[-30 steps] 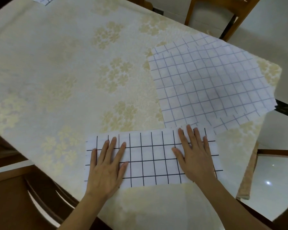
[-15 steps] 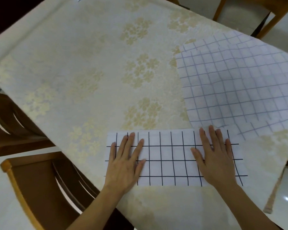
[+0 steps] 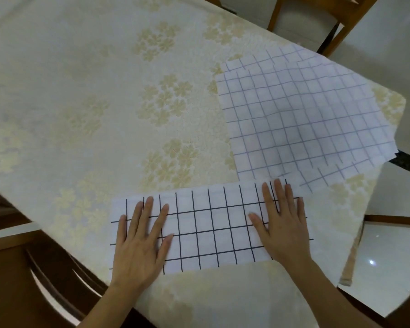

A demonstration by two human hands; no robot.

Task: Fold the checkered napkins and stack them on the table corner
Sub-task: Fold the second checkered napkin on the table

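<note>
1. Both hands hold the same pose as a second ago: the left hand (image 3: 140, 242) lies flat, fingers spread, on the left end of the white napkin with the bold black grid (image 3: 211, 229), and the right hand (image 3: 283, 223) lies flat, fingers straight, on its right end. Only the view has swung about; the cloth has not shifted on the counter.
2. That napkin is a long folded strip at 6 o'clock, near the counter's front edge. My read: the crease is being pressed flat, and at least one more fold is needed.
3. At 2 o'clock lies the white napkin with the thin blue grid (image 3: 301, 119), open, rumpled and unfolded, its far corner hanging past the counter's edge. Its near edge touches or slips just under the strip by the right fingertips.
4. No stack shows on any corner yet, so the job looks early.
5. Containers: none in view. The cream floral tablecloth (image 3: 104, 102) covers the counter; wooden chairs (image 3: 327, 17) stand around it.
</note>
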